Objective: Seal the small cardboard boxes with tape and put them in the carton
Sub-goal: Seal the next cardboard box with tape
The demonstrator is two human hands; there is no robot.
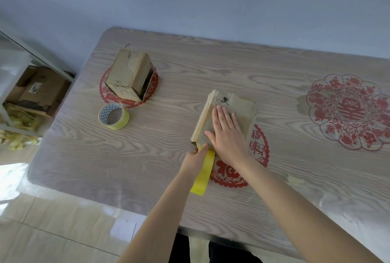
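A small cardboard box lies at the table's middle. My right hand presses flat on its top with straight fingers. My left hand pinches a yellow strip of tape at the box's near edge; the strip hangs loose toward me. A second small cardboard box stands at the far left. In front of it lies a roll of yellow tape. No carton shows on the table.
The wooden table bears red paper-cut decals under a clear cover. A metal shelf with a brown box stands left of the table. Tiled floor lies below the near edge.
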